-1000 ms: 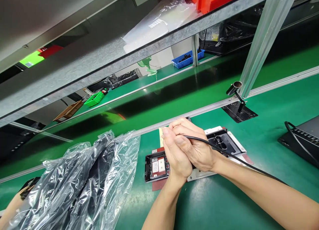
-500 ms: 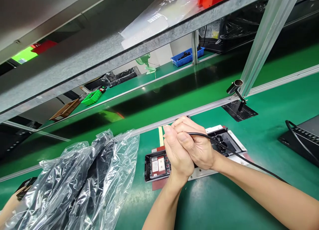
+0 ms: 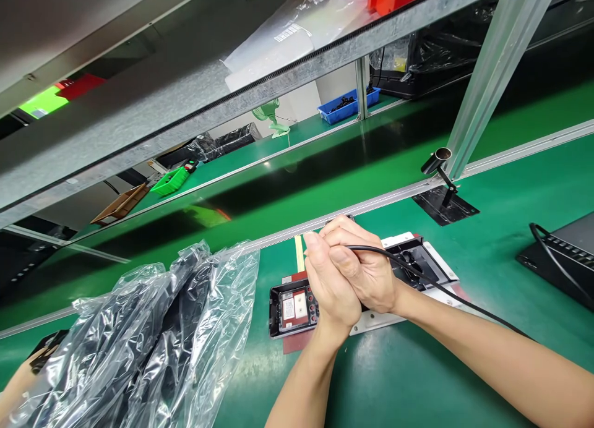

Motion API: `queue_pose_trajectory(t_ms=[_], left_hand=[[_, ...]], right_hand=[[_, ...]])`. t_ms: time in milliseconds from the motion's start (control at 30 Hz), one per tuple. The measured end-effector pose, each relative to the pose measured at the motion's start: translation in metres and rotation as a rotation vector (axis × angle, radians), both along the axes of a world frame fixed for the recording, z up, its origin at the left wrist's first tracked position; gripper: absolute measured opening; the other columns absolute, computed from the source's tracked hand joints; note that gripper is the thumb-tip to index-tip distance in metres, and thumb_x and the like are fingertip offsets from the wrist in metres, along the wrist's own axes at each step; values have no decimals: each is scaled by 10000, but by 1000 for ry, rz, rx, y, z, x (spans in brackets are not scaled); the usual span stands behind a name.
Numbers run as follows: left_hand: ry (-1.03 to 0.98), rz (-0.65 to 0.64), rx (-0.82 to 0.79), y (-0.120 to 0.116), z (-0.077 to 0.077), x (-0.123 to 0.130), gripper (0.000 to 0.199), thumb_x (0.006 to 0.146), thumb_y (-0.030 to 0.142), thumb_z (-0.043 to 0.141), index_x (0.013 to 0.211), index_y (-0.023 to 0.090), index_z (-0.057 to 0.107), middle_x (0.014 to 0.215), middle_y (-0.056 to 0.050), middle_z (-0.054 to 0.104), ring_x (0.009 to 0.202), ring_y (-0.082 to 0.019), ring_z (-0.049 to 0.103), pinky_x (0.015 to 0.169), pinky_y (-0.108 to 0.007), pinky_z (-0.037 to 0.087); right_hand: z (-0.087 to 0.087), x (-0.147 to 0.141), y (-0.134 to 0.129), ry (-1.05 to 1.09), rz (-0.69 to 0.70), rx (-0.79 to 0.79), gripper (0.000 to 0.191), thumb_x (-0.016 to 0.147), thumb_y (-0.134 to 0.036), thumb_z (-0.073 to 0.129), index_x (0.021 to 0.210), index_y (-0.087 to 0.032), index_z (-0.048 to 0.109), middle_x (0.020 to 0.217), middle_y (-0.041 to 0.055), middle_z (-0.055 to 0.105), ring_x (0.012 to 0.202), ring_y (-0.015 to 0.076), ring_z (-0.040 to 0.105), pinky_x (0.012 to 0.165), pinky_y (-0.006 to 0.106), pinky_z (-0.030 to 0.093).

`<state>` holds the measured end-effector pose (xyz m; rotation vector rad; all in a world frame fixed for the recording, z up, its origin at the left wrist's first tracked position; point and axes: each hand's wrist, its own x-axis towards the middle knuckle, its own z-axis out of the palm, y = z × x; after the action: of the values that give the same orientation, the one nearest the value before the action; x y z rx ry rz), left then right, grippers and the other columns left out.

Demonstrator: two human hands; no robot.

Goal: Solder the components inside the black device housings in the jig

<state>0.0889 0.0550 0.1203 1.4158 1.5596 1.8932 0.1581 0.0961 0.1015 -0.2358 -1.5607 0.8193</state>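
Right hand [image 3: 374, 282]: closed on black cable [image 3: 366, 248], above the desk [image 3: 380, 372]; cable trails rightward, near end concealed in the clasp. Left hand [image 3: 328, 289]: folded closed against the right, contents hidden. Black housing [image 3: 275, 310]: beside left hand, partly covered.

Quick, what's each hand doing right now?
Left hand: closed; whether it holds anything is hidden.
Right hand: closed, holding the black cable.
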Motion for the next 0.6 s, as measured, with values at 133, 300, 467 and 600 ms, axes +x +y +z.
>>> queue_pose_trajectory(t_ms=[133, 300, 467, 600], left_hand=[[16, 64, -9, 0, -5, -1, 600, 1015, 769, 333, 712, 255, 396, 580, 38, 439, 502, -149, 430, 532, -336, 416], [27, 60, 10, 0, -7, 0, 595, 1033, 739, 333, 711, 249, 435, 584, 27, 469, 512, -154, 442, 546, -338, 415], [47, 50, 25, 0, -6, 0, 609, 1045, 725, 309, 714, 241, 475, 592, 19, 498, 511, -155, 448, 546, -338, 418], [69, 32, 34, 0, -7, 0, 617, 1055, 712, 294, 710, 238, 485, 595, 19, 501, 515, -152, 462, 543, -328, 432]], right_hand=[[0, -1, 0, 13, 2, 2, 311, 1098, -360, 489, 975, -198, 723, 945, 41, 672, 900, 176, 628, 811, 379, 532], [0, 0, -2, 25, 19, -26, 312, 1100, -367, 487, 973, -209, 724, 948, 42, 663, 892, 178, 626, 809, 385, 531], [-1, 0, -1, 29, 24, -22, 325, 1098, -388, 489, 959, -205, 719, 944, 46, 655, 893, 183, 625, 803, 388, 527], [-2, 0, 0, 40, 22, -23, 310, 1097, -377, 492, 955, -212, 713, 932, 42, 646, 889, 187, 621, 801, 394, 527]])
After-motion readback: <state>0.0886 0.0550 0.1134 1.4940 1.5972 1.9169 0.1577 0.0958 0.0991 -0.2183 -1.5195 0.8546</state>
